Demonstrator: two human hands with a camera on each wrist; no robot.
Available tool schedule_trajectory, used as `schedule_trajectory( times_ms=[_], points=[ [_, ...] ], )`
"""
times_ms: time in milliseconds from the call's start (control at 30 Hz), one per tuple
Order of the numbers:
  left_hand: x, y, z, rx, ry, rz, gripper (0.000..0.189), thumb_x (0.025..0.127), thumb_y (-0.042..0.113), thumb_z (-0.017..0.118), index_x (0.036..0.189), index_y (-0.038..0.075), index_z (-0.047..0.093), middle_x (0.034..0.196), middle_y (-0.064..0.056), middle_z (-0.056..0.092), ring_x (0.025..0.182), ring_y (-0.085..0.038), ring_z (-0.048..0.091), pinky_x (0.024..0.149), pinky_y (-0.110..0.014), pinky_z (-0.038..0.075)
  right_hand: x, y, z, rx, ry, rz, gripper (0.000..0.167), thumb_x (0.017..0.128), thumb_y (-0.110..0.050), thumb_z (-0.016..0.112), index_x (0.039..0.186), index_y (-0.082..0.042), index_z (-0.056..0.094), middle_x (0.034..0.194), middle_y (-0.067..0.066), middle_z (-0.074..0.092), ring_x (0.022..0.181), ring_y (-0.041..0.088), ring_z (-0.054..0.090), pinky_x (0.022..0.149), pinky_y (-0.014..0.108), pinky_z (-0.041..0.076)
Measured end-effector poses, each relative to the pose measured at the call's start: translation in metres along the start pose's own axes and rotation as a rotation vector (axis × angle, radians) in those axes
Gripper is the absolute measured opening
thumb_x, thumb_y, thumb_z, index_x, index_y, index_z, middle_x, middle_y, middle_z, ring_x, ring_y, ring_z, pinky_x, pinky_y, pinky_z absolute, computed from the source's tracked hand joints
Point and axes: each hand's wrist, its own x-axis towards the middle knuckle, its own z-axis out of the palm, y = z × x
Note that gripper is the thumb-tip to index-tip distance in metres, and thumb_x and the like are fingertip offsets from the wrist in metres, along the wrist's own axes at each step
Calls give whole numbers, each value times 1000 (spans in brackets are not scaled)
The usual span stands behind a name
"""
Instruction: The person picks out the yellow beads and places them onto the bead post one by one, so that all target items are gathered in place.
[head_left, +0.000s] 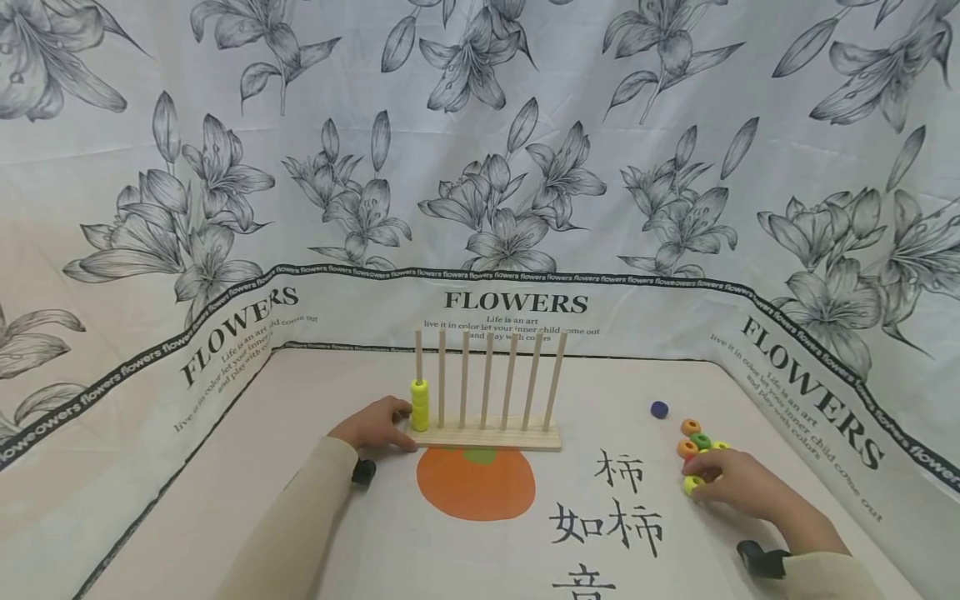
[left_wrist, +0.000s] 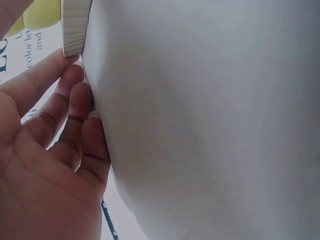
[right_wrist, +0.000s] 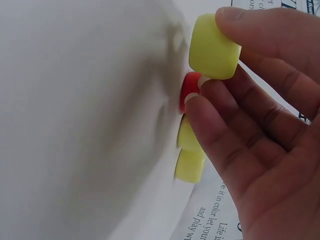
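A wooden peg rack (head_left: pixel 487 439) stands on the cloth, with yellow beads (head_left: pixel 420 406) stacked on its leftmost peg. My left hand (head_left: pixel 377 423) holds the left end of the rack's base. In the left wrist view a fingertip touches the base's end (left_wrist: pixel 73 27), and the other fingers bend loosely along the cloth. Over on the right, my right hand (head_left: pixel 742 483) pinches a yellow bead (right_wrist: pixel 214 46) between thumb and fingers. Close under its fingertips lie a red bead (right_wrist: pixel 189 91) and yellow beads (right_wrist: pixel 190 166).
Beside the right hand are orange beads (head_left: pixel 691 427) and a green bead (head_left: pixel 701 441). A dark blue bead (head_left: pixel 659 409) lies apart from them, farther back. A printed cloth (head_left: pixel 480 483) with an orange fruit and black characters covers the table; flowered fabric (head_left: pixel 510 192) rises behind.
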Motion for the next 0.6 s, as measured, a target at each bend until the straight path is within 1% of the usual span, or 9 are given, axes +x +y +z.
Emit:
schedule_trajectory(
  times_ms=[67, 233, 367, 467, 533, 600],
  points=[
    [0, 0, 0, 2, 1, 1, 80, 67, 35, 87, 135, 10, 54, 131, -8, 56, 119, -26, 51, 106, -48, 43, -1, -2, -1, -1, 3, -9, 38, 75, -24, 78, 110, -13, 71, 102, 2, 65, 92, 19, 56, 71, 32, 48],
    [-1, 1, -1, 0, 0, -7, 80, 67, 35, 87, 136, 10, 53, 131, -9, 56, 119, -26, 51, 106, -48, 43, -1, -10, -5, 14, 12, -51, 37, 77, -23, 76, 112, -11, 71, 112, 9, 67, 101, 25, 61, 80, 43, 53],
    [0, 1, -2, 7, -1, -10, 80, 68, 35, 87, 136, 9, 53, 131, -9, 56, 118, -27, 51, 106, -49, 43, 1, -16, -7, 15, 33, -102, 34, 78, -19, 75, 111, -10, 71, 117, 13, 67, 106, 31, 62, 87, 48, 53],
    [1, 2, -2, 13, -3, -12, 80, 67, 35, 87, 135, 9, 54, 130, -10, 56, 118, -27, 51, 105, -50, 43, 2, -22, -8, 9, 42, -136, 33, 78, -17, 75, 110, -10, 71, 116, 12, 68, 107, 33, 62, 88, 51, 52],
    [1, 2, -1, 11, -1, -20, 79, 67, 35, 87, 135, 11, 54, 130, -9, 56, 118, -27, 51, 106, -49, 43, 2, -27, -9, 11, 51, -151, 33, 78, -16, 74, 110, -10, 71, 115, 11, 69, 106, 32, 62, 88, 51, 52],
    [1, 2, 0, 9, -1, -23, 79, 67, 35, 87, 134, 11, 54, 130, -9, 56, 118, -27, 51, 106, -49, 43, 3, -32, -10, 18, 58, -168, 33, 78, -15, 74, 110, -9, 70, 113, 11, 68, 103, 31, 63, 84, 48, 55]
  ],
)
